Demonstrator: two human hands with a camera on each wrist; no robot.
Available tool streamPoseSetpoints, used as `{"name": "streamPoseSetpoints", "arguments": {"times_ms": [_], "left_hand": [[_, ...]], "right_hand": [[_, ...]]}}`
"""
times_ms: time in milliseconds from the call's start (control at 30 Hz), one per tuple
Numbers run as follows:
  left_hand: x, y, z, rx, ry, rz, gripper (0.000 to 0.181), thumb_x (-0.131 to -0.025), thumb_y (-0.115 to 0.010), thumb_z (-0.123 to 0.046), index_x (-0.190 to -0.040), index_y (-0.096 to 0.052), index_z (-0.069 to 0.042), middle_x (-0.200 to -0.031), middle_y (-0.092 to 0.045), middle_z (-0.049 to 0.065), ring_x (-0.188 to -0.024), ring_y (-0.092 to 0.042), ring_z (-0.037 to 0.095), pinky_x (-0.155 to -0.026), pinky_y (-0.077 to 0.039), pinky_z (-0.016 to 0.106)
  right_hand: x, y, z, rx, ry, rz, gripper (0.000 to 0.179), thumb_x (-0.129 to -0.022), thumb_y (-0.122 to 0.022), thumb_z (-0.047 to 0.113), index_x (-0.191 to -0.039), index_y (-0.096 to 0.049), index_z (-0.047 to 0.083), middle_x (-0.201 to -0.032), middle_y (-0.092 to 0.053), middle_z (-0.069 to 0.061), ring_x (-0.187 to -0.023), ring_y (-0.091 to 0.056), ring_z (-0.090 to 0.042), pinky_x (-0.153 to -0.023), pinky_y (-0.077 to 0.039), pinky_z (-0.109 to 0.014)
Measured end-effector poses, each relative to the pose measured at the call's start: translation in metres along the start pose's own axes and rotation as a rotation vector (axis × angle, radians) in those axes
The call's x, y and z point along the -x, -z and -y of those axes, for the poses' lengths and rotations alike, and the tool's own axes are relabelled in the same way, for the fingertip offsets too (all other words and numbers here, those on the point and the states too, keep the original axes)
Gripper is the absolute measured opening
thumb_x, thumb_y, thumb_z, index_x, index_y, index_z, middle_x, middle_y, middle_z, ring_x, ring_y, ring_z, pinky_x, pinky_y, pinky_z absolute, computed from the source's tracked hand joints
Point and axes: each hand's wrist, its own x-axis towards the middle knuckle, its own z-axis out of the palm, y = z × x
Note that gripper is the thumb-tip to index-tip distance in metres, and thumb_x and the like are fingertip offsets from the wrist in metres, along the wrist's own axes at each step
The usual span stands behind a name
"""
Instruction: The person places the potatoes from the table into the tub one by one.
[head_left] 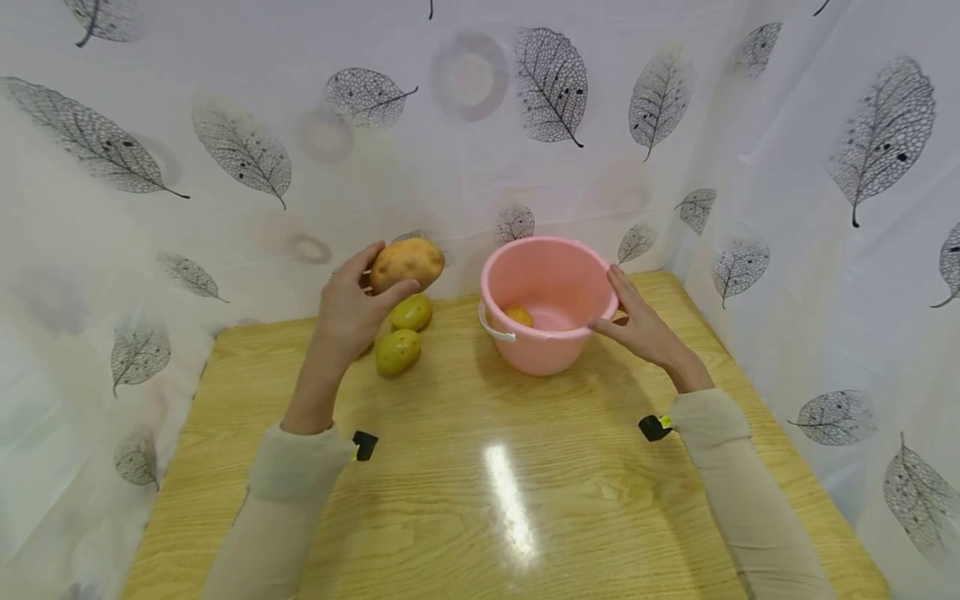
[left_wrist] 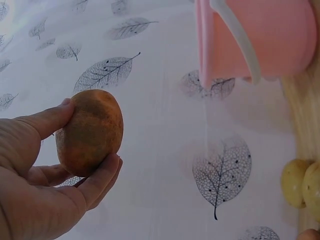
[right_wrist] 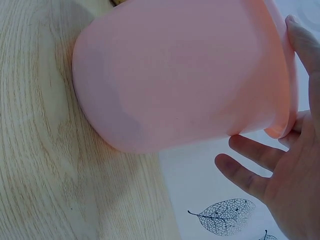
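Nearest us are two sleeves (head_left: 281,492) with turned-back cuffs, a small black block (head_left: 365,446) beside each, and the wood table (head_left: 450,500) beneath. Beyond the left cuff, the left hand (head_left: 348,310) holds a potato (head_left: 409,263) between thumb and fingers, raised clear of the table. Opposite, we see the right hand (head_left: 647,329) spread wide at the bucket (head_left: 542,357) rim, thumb and fingers gripping its right side.

We judge the potato firm and fairly weighty for its size – dry-skinned, not slippery, but rounded enough to roll out of a loose pinch. We would take hold round its middle, thumb opposing fingers, much as the left hand does. The bucket looks like light, slightly springy plastic, easily tipped, so we would steady it by the rim.

Past the left hand, two green potatoes (head_left: 398,352) rest on the table, one just behind the other. The bucket stands upright to their right, its white handle (head_left: 497,327) hanging on the left side – and we make out a yellow potato (head_left: 517,315) inside. Farthest off hangs a leaf-patterned sheet (head_left: 420,187).
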Motion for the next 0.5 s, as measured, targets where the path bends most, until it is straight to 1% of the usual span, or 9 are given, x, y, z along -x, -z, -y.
{"name": "streamPoseSetpoints", "arguments": {"times_ms": [233,367,500], "left_hand": [[0.0,0.0,0.001,0.017,0.005,0.019,0.083,-0.096,-0.075,-0.038,-0.16,-0.034,-0.004,-0.157,-0.044,0.019,-0.134,-0.051,0.037,-0.108,-0.048,0.049],[-0.003,-0.003,0.003,0.035,0.011,0.031,0.083,-0.096,-0.075,-0.037,-0.16,-0.034,-0.003,-0.156,-0.044,0.019,-0.133,-0.052,0.037,-0.107,-0.049,0.049],[-0.008,-0.011,0.006,0.057,0.003,0.041,0.082,-0.096,-0.075,-0.036,-0.159,-0.035,-0.002,-0.155,-0.045,0.019,-0.132,-0.053,0.036,-0.106,-0.05,0.047]], "right_hand": [[0.0,-0.001,-0.001,-0.015,0.015,-0.006,0.096,-0.1,-0.07,0.023,-0.166,-0.002,0.01,-0.173,0.007,-0.008,-0.145,-0.039,-0.042,-0.104,-0.05,-0.051],[0.0,-0.001,-0.001,-0.015,0.017,-0.005,0.096,-0.099,-0.07,0.022,-0.166,-0.002,0.009,-0.173,0.007,-0.007,-0.144,-0.039,-0.043,-0.104,-0.05,-0.051],[-0.001,-0.002,-0.002,-0.016,0.016,-0.004,0.096,-0.099,-0.07,0.022,-0.166,-0.002,0.01,-0.173,0.008,-0.006,-0.144,-0.039,-0.042,-0.104,-0.05,-0.05]]}}
